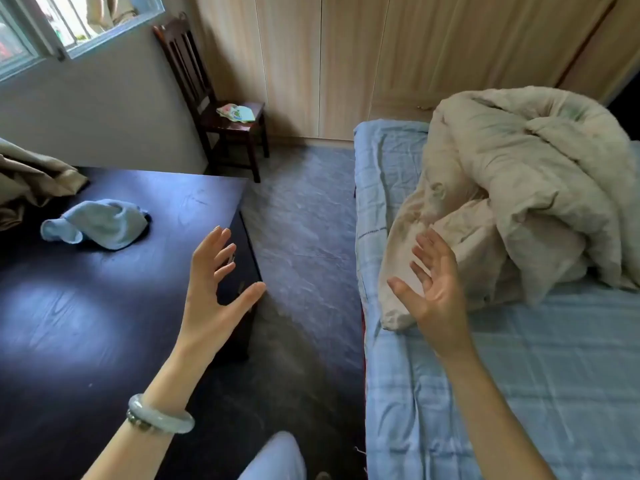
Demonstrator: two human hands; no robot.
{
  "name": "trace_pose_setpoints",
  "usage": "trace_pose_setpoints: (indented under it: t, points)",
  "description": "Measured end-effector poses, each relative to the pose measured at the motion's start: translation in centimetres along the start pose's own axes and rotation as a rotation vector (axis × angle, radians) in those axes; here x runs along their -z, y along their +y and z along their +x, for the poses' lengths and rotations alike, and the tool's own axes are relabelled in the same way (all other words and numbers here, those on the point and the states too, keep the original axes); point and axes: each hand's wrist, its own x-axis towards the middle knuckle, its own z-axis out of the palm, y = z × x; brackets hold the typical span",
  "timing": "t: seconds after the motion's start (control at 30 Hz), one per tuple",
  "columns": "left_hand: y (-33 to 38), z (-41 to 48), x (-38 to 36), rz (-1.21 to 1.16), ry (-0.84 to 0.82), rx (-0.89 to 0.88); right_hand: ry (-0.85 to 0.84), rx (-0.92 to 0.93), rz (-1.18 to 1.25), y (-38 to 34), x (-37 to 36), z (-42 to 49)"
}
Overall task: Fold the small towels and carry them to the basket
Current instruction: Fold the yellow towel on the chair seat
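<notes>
Two hands are up in the air and neither one is holding anything. Our left hand [214,292] hangs over the near corner of the dark surface [86,323], fingers spread wide, thumb poking out past the edge. Our right hand [433,289] is over the side of the bed [554,393], palm turned inward and fingers straight and fanned, with the crumpled beige duvet [519,188] behind it.

One small light blue towel [98,223] lies bunched up on the surface. It's well off to the left of our left hand and further from us, touching neither hand.

On the dark wooden chair [221,126] by the wall there's a small patterned cloth [237,112] on the seat, but it's too small for us to tell if it's a towel. Some beige fabric [31,181] at the far left is cut off by the frame edge, so we can't say what it is.
</notes>
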Motion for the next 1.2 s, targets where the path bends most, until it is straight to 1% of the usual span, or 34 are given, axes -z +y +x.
trace_pose_setpoints:
  t: [0.13,0.33,0.5,0.7,0.8,1.03,1.2]
  points:
    - [-1.2,2.0,-0.7,0.013,0.000,0.068,-0.016,-0.041,0.002,1.2,-0.7,2.4]
    - [-5.5,7.3,-2.1,0.002,-0.005,0.132,-0.041,-0.062,-0.015,4.1,-2.6,8.9]
    - [-9.9,14.9,-2.1,0.014,-0.012,0.161,-0.019,-0.096,-0.022,6.4,-5.8,16.5]
    - [-14.0,25.2,-1.4,-0.001,-0.049,0.135,0.002,-0.096,-0.004,8.8,-9.9,25.6]
    - [-15.9,29.3,-1.5,-0.007,-0.063,0.149,-0.005,-0.098,-0.012,9.6,-11.5,29.7]
    - [-21.2,38.0,-2.8,0.003,-0.044,0.188,-0.028,-0.144,-0.012,12.7,-14.3,39.9]
    - [-25.0,45.7,-5.1,0.008,0.013,0.207,-0.080,-0.160,-0.020,16.0,-15.7,49.5]
